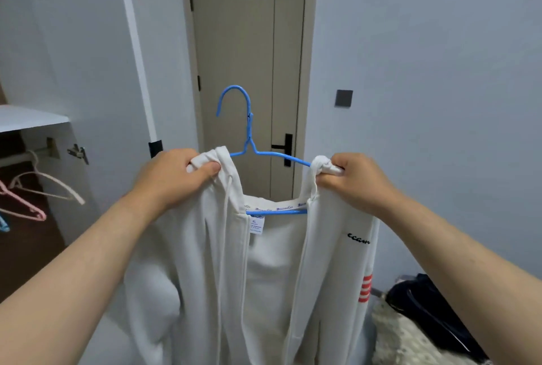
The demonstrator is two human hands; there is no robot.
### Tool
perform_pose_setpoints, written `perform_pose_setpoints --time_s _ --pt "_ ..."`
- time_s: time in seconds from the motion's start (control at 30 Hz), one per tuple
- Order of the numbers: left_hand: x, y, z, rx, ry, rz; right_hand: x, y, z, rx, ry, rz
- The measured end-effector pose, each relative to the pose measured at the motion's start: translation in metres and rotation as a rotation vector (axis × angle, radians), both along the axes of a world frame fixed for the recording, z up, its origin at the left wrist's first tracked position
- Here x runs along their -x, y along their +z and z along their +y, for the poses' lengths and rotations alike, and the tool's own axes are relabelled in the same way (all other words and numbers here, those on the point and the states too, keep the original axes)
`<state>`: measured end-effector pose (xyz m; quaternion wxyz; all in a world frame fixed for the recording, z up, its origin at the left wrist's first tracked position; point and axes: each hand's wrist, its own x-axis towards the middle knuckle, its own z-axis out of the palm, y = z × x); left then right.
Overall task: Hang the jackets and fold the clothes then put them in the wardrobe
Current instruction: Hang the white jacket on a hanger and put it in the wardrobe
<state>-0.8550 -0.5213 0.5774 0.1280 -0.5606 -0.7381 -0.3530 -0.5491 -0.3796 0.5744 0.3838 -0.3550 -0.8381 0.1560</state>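
Left hand: we see its fingers curled and clamped round a bunch of cloth at one shoulder of the white jacket, with the thumb pressed against the fold.
Right hand: its fingers are drawn together, pinching a knot of cloth at the other shoulder, right where the hanger's arm runs in.
Where the jacket is: we find it held up in the air between both hands, in front of the door, hanging open-fronted down past the lower edge of the view.
Jacket's look: it is plain white and soft, with a white drawstring trailing down, printed tape along the inside of the collar, a size label reading XL, black script lettering on the chest and red stripes on one sleeve.
Blue hanger: a thin wire one inside the jacket, with its hook upright above the collar and its lower bar crossing the neck opening.
Lower right: we make out a dark garment lying on a pale patterned cover.
Wardrobe: on the left and open, with a pink hanger and a beige hanger on its rail.
Far: a closed beige door with a black handle, and a dark wall switch beside it.
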Motion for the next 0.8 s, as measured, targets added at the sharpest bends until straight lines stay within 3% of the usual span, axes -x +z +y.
perform_pose_setpoints --time_s 0.4,0.8 --pt "-0.157 0.001 0.138 -0.029 -0.488 0.035 -0.190 -0.006 -0.019 0.014 -0.466 0.067" --pt "-0.284 -0.029 0.224 0.048 -0.962 0.039 -0.273 -0.038 -0.083 0.093 -0.995 -0.030"
